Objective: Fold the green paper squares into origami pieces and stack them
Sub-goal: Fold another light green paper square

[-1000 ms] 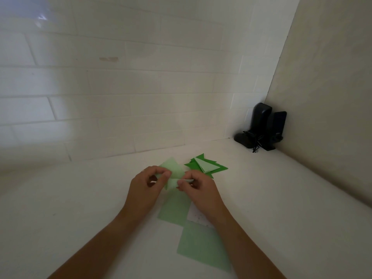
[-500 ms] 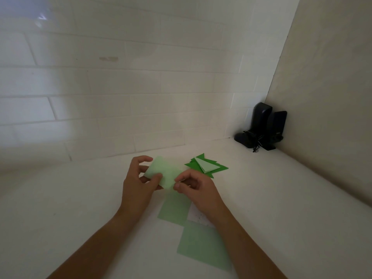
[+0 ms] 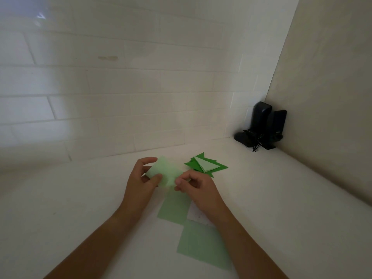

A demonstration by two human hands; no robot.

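Above the counter (image 3: 281, 208), just at eight o'clock of the folded stack (image 3: 205, 166), the light green sheet (image 3: 167, 174), creased a second ago, now lies opened out, left hand (image 3: 141, 184) and right hand (image 3: 193, 188) pinching opposite edges, so another fold likely follows.

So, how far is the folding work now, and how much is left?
Done: a pile of folded triangles lies on the counter. In hand: the left hand and right hand pinch one light green sheet. Left: at least two flat green squares lie unfolded.
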